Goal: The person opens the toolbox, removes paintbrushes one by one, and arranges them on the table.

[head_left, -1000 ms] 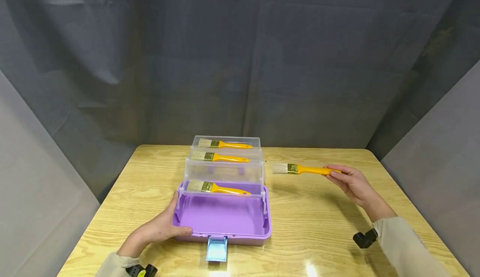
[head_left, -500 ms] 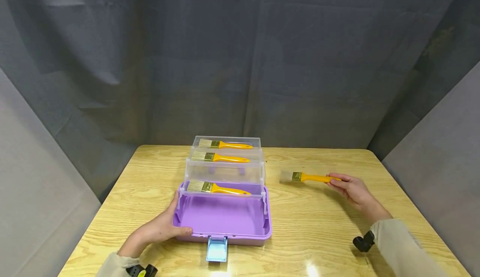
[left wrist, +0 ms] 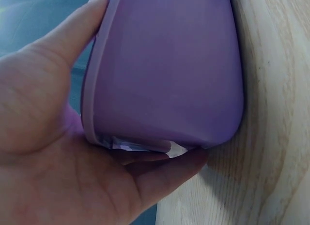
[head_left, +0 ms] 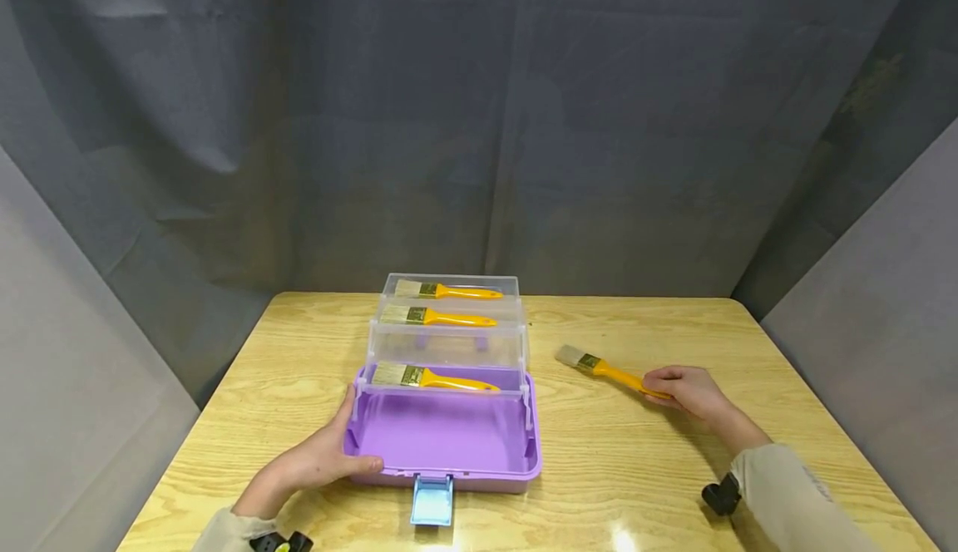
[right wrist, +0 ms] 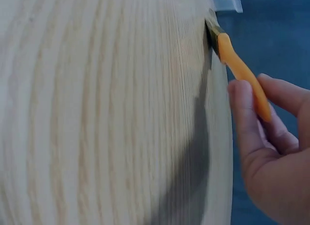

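Note:
A purple toolbox [head_left: 449, 444] stands open on the wooden table, its clear tiered trays [head_left: 449, 340] folded back. Each of the three tiers holds a yellow-handled paintbrush [head_left: 434, 377]. My left hand [head_left: 318, 460] grips the box's front left corner [left wrist: 160, 80], thumb on the rim and fingers under it. My right hand [head_left: 688, 390] pinches the handle end of a fourth yellow-handled paintbrush [head_left: 606, 369] to the right of the box, low over the table, bristles pointing left toward the box. In the right wrist view the orange handle [right wrist: 242, 75] lies between thumb and fingers.
The box's light blue latch [head_left: 432, 500] hangs open at the front. A wooden table [head_left: 636, 469] extends right and left of the box. Grey cloth walls close in behind and on both sides.
My right hand has brought the paintbrush down and nearer, from raised beside the trays to low over the table. The left hand and box have stayed put.

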A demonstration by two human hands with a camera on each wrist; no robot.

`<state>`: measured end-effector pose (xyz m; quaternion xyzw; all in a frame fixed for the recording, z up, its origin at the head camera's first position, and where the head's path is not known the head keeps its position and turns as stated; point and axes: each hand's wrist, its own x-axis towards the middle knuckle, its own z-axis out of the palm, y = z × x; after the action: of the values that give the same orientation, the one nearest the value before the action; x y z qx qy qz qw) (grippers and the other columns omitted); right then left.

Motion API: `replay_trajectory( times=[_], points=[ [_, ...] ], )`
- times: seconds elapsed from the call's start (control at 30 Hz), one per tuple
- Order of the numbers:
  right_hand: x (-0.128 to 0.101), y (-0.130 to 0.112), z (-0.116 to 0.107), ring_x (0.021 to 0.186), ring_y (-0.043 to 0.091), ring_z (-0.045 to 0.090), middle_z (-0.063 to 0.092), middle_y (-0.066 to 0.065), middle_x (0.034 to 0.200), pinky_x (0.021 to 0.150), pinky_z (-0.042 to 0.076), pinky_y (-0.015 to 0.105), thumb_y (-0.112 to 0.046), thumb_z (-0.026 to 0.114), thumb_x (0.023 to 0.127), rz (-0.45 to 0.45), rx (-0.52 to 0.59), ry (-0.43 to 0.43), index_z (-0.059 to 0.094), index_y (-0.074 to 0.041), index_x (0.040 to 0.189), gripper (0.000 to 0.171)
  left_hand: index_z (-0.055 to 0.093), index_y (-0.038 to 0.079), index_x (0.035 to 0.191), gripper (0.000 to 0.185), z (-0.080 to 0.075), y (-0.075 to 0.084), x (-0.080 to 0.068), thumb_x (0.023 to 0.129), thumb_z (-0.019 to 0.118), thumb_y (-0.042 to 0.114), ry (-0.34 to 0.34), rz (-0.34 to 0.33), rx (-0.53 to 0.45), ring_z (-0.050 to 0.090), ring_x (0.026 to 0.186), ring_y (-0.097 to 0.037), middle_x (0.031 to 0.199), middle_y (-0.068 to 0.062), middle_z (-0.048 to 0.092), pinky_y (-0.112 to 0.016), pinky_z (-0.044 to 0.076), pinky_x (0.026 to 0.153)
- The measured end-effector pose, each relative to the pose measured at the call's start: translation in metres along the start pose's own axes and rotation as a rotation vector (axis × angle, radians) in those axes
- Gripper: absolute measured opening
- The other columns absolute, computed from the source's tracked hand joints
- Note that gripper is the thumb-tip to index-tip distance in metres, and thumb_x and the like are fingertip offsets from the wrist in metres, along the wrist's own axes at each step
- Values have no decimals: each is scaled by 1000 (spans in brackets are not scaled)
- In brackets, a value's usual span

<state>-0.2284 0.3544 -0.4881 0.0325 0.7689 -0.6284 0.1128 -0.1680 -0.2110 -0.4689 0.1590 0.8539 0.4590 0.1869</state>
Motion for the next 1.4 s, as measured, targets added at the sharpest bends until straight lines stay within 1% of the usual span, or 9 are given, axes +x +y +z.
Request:
replay_trajectory(
  times=[0.1, 0.2, 0.33, 0.47, 0.63, 0.9, 1.07, 1.23, 1.4],
  points=[
    [-2, -3, 10, 85, 21, 67, 63, 13, 96, 77, 55, 34, -9, 64, 90, 33, -108, -20, 56, 17, 114, 36, -26, 2, 143, 123, 0, 0, 0, 80, 76, 29, 4, -7, 7, -4, 137, -46, 150, -30, -17, -57, 4, 108],
    [-4, -5, 18, 78, 20, 66, 66, 12, 91, 68, 56, 29, -10, 62, 91, 62, -139, -92, 59, 13, 110, 31, -27, 2, 143, 124, 0, 1, -1, 80, 76, 29, 0, 1, 5, -4, 137, -46, 150, -30, -18, -57, 4, 108],
    [-6, -6, 27, 75, 20, 68, 69, 16, 90, 62, 55, 24, -11, 58, 94, 105, -87, -215, 57, 13, 112, 31, -28, 3, 143, 125, 0, 1, -1, 79, 77, 27, -5, 24, -8, -5, 137, -46, 150, -29, -19, -57, 3, 108],
    [-7, -6, 39, 73, 18, 68, 69, 19, 90, 62, 55, 24, -11, 54, 96, 145, -31, -287, 54, 15, 116, 33, -28, 3, 143, 125, 0, 2, -2, 79, 77, 27, -7, 24, -14, -6, 137, -46, 150, -29, -19, -57, 3, 108],
    [-8, -7, 55, 73, 18, 68, 69, 19, 89, 67, 56, 27, -10, 51, 97, 189, 32, -306, 52, 17, 118, 34, -28, 2, 143, 124, 0, 2, -2, 80, 76, 28, -8, 2, -13, -6, 138, -44, 151, -28, -19, -56, 2, 108],
    [-5, -7, 74, 79, 21, 69, 69, 18, 90, 72, 56, 30, -7, 49, 98, 206, 123, -297, 47, 20, 121, 36, -26, 1, 143, 124, 0, 1, -3, 80, 76, 29, 1, -12, 5, -4, 137, -45, 150, -29, -18, -56, 4, 109],
    [-3, -3, 81, 75, 17, 69, 69, 14, 87, 72, 56, 29, -8, 50, 98, 203, 120, -304, 48, 20, 121, 37, -27, 2, 143, 124, 1, 0, -3, 80, 77, 30, 0, -18, 9, -4, 137, -46, 150, -30, -17, -57, 4, 109],
    [-3, -4, 85, 76, 17, 68, 68, 11, 86, 74, 56, 31, -9, 51, 97, 210, 106, -290, 53, 15, 117, 31, -26, 2, 144, 123, 1, 0, -2, 80, 76, 31, 6, -12, 27, -3, 137, -46, 150, -29, -17, -57, 5, 108],
    [-3, -4, 87, 73, 17, 67, 67, 11, 85, 73, 56, 30, -8, 52, 97, 206, 83, -263, 56, 13, 114, 28, -25, 1, 144, 122, 0, 1, -2, 81, 75, 32, 10, -25, 43, -3, 137, -46, 150, -31, -16, -57, 5, 109]
  ],
)
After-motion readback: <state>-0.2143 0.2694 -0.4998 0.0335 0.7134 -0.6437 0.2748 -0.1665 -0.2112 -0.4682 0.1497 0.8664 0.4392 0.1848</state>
